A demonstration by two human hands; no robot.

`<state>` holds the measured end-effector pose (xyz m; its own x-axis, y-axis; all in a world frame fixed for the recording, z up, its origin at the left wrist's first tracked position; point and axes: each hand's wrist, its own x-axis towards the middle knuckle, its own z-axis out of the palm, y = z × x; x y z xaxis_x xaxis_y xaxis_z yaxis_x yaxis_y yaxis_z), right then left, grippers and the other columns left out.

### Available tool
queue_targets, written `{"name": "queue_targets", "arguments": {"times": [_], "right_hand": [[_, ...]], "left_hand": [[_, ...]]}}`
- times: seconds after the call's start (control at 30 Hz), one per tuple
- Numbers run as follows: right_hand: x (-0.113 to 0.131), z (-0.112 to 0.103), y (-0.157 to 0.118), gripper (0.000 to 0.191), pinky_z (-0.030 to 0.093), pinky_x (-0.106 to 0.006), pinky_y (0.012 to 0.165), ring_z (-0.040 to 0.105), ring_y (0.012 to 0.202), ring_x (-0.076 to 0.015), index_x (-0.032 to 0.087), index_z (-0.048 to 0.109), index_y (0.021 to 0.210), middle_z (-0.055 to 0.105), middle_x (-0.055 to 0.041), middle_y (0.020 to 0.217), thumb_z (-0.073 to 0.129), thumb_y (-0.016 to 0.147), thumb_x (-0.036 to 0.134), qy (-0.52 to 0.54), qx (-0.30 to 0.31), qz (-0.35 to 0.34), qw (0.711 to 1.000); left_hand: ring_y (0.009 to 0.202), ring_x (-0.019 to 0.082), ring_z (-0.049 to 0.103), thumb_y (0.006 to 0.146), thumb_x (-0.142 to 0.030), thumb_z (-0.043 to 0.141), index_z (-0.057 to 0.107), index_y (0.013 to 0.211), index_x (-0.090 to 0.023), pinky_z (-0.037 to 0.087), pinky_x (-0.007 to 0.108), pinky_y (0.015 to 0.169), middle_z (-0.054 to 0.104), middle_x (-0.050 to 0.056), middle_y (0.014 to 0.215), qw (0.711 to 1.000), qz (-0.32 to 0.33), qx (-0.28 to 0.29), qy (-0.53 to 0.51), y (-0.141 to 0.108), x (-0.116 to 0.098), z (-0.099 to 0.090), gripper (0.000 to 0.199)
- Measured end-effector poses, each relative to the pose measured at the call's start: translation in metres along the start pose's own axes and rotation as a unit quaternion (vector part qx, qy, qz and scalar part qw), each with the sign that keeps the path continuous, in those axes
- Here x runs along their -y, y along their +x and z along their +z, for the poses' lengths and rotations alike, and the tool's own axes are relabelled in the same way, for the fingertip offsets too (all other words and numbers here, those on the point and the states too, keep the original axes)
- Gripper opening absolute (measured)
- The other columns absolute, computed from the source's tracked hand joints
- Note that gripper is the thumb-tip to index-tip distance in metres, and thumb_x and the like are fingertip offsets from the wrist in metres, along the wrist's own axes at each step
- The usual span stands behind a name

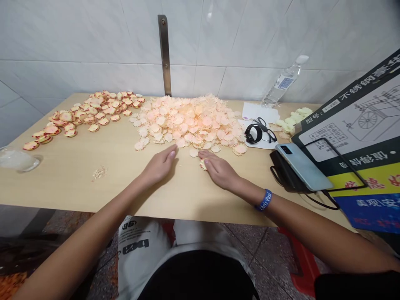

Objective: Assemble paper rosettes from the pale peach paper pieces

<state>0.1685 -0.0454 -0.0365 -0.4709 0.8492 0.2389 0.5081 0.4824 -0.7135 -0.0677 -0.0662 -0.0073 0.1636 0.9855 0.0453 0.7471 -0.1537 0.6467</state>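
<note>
A large heap of pale peach, frilly flower-shaped pieces [187, 123] lies in the middle of the light wooden table [71, 179]. Further left sits a spread of rounder red-and-gold rosette pieces [90, 112]. My left hand [159, 166] rests palm down with its fingertips close to the heap's front edge, holding nothing visible. My right hand [218, 168], with a blue wristband [264, 200], lies flat just below the heap. Its fingers touch one small peach piece [203, 165], partly covered by the hand.
A clear plastic bag [17, 159] lies at the table's left edge. To the right are pale yellow pieces [292, 123], white paper [259, 112], a black cable [256, 133], a phone [303, 166], a water bottle [283, 81] and a large printed box [350, 125].
</note>
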Motion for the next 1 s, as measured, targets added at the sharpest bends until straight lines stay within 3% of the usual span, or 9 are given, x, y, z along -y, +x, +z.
{"name": "queue_targets", "arguments": {"times": [0.13,0.23,0.33,0.43,0.53,0.67,0.73,0.83,1.0], "right_hand": [[0.023,0.02,0.009,0.053,0.036,-0.045,0.115,0.051,0.133,-0.0242,0.019,0.067,0.122,0.064,-0.0086,0.131,0.032,0.097,0.05,0.073,0.101,-0.068,0.99],[0.027,0.019,0.002,0.055,0.047,-0.042,0.105,0.064,0.116,-0.0236,0.017,0.071,0.115,0.07,-0.0095,0.12,0.029,0.099,0.049,0.126,0.042,-0.025,0.991],[0.02,0.009,-0.01,0.051,0.05,-0.043,0.101,0.066,0.111,-0.0244,0.017,0.072,0.109,0.072,-0.0102,0.115,0.032,0.099,0.047,0.101,-0.043,-0.005,0.994],[0.016,0.004,-0.011,0.048,0.046,-0.044,0.106,0.063,0.118,-0.0238,0.019,0.072,0.11,0.07,-0.0089,0.12,0.032,0.099,0.045,0.092,0.002,-0.066,0.994],[0.014,0.008,0.012,0.048,0.041,-0.043,0.111,0.056,0.126,-0.0227,0.02,0.068,0.118,0.066,-0.0069,0.128,0.032,0.099,0.044,0.081,0.082,-0.111,0.987],[0.004,0.013,0.058,0.052,0.042,-0.044,0.109,0.058,0.124,-0.0255,0.017,0.066,0.122,0.064,-0.0086,0.131,0.033,0.097,0.048,0.054,0.041,-0.046,0.997],[-0.002,0.011,0.068,0.054,0.047,-0.044,0.103,0.063,0.114,-0.026,0.015,0.067,0.12,0.068,-0.0097,0.125,0.033,0.097,0.05,0.078,-0.003,-0.003,0.997],[-0.002,0.005,0.057,0.057,0.049,-0.043,0.099,0.066,0.108,-0.027,0.013,0.07,0.113,0.072,-0.011,0.112,0.033,0.096,0.053,0.089,-0.077,0.012,0.993],[0.003,-0.009,0.004,0.052,0.048,-0.043,0.102,0.065,0.112,-0.0258,0.017,0.071,0.111,0.072,-0.01,0.115,0.031,0.099,0.048,0.04,-0.076,-0.045,0.995]], "left_hand": [[0.145,0.023,0.03,0.096,-0.04,0.025,0.049,0.14,-0.01,0.021,0.043,0.121,0.04,0.011,0.152,0.994,0.025,0.02,0.1,-0.004,0.017,-0.012,0.058],[0.147,0.023,0.026,0.096,-0.037,0.025,0.044,0.143,-0.011,0.021,0.043,0.121,0.035,0.009,0.155,0.99,0.045,0.045,0.126,0.004,0.02,-0.008,0.057],[0.147,0.024,0.024,0.096,-0.034,0.029,0.045,0.143,-0.012,0.02,0.042,0.121,0.035,0.008,0.155,0.989,0.066,0.043,0.126,0.022,0.016,0.003,0.054],[0.144,0.024,0.031,0.095,-0.032,0.033,0.052,0.137,-0.016,0.023,0.04,0.12,0.043,0.007,0.151,0.992,0.07,0.01,0.104,0.04,0.012,0.009,0.05],[0.134,0.024,0.047,0.095,-0.036,0.033,0.061,0.127,-0.018,0.034,0.037,0.113,0.057,0.006,0.14,0.999,0.018,-0.039,0.032,0.043,0.012,0.003,0.046],[0.129,0.025,0.052,0.096,-0.043,0.031,0.063,0.125,-0.018,0.039,0.036,0.109,0.061,0.006,0.135,0.996,-0.019,-0.079,0.023,0.021,0.021,-0.014,0.05],[0.136,0.026,0.045,0.096,-0.04,0.031,0.059,0.131,-0.016,0.033,0.038,0.114,0.054,0.008,0.143,0.996,0.002,-0.054,0.074,0.007,0.024,-0.016,0.051],[0.145,0.025,0.03,0.096,-0.036,0.03,0.047,0.141,-0.01,0.022,0.04,0.12,0.038,0.011,0.153,0.992,0.03,0.007,0.122,-0.005,0.013,-0.005,0.055],[0.141,0.021,0.038,0.098,-0.041,0.027,0.048,0.142,-0.017,0.027,0.038,0.119,0.044,0.006,0.15,0.991,0.086,0.099,-0.007,-0.014,-0.025,0.016,0.055]]}}
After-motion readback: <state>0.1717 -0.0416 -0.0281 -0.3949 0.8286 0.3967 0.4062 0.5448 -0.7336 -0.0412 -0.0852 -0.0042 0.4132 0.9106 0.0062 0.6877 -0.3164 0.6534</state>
